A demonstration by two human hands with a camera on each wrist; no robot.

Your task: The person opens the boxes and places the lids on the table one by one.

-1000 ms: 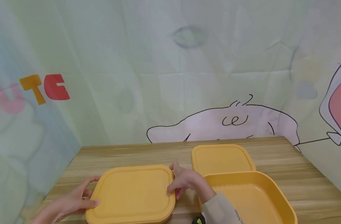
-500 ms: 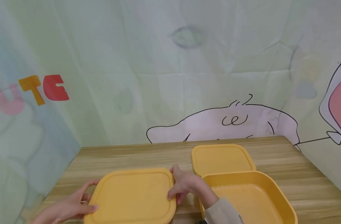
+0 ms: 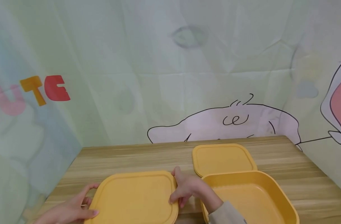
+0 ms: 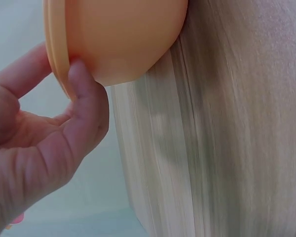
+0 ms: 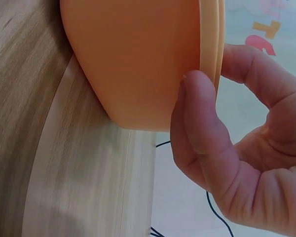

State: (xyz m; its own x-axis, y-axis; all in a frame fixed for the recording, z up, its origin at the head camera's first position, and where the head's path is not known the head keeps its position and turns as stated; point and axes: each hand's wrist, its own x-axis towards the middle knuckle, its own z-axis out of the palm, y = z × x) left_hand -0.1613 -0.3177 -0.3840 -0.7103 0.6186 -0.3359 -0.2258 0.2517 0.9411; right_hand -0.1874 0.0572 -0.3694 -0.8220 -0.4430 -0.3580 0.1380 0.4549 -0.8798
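A yellow-orange plastic box (image 3: 134, 199) with a lid on it stands at the front left of the table, its near edge cut off by the head view. My left hand (image 3: 75, 207) grips its left side, thumb on the lid's edge and fingers curled under the rim. On the opposite side my right hand (image 3: 185, 188) pinches the rim in the same way. The left wrist view shows the lid's rim (image 4: 56, 42) between thumb and fingers, the box wall (image 4: 123, 34) below it. In the right wrist view, fingers (image 5: 200, 113) press up beneath the rim.
A larger open yellow box (image 3: 248, 202) stands to the right, beneath my right forearm. Behind it lies a flat yellow lid (image 3: 223, 158), partly overlapped by that box. A printed cloth (image 3: 159, 77) hangs behind the wooden table (image 3: 131, 155).
Both hands have moved the lidded box a little toward me and slightly right, keeping their grip on its sides. The open box and the lid behind it stay put.
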